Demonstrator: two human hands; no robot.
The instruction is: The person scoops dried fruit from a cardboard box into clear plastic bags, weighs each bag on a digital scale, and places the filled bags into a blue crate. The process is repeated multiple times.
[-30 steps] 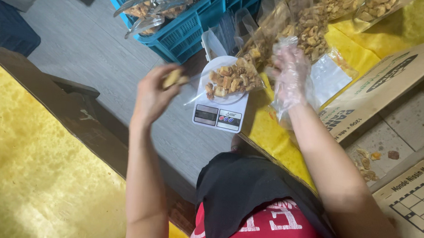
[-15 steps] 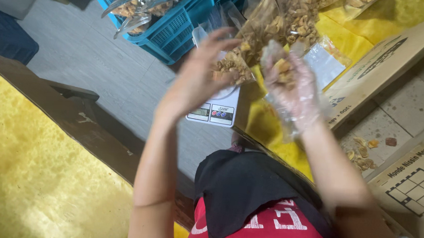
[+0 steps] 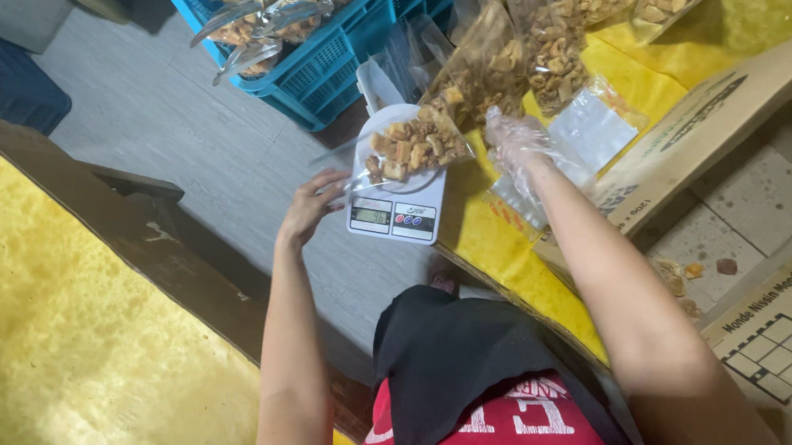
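A white kitchen scale [image 3: 395, 206] stands on the grey floor with a clear bag of golden fried snack pieces [image 3: 413, 145] lying on its platform. My left hand [image 3: 312, 205] is bare, fingers apart, resting at the scale's left edge by the open end of the bag. My right hand [image 3: 516, 145] wears a thin clear plastic glove and hovers just right of the bag, over a yellow sheet; nothing shows in its fingers.
A blue plastic crate [image 3: 333, 60] with several filled snack bags stands behind the scale. More filled bags [image 3: 548, 47] and empty clear bags [image 3: 593, 129] lie on the yellow sheet. Cardboard boxes [image 3: 700, 132] line the right. A wooden edge [image 3: 136, 223] borders yellow material on the left.
Both hands were raised over the scale with snack pieces half a second ago. Now the filled bag lies on the scale, my left hand has dropped to its left edge and the right has drawn back.
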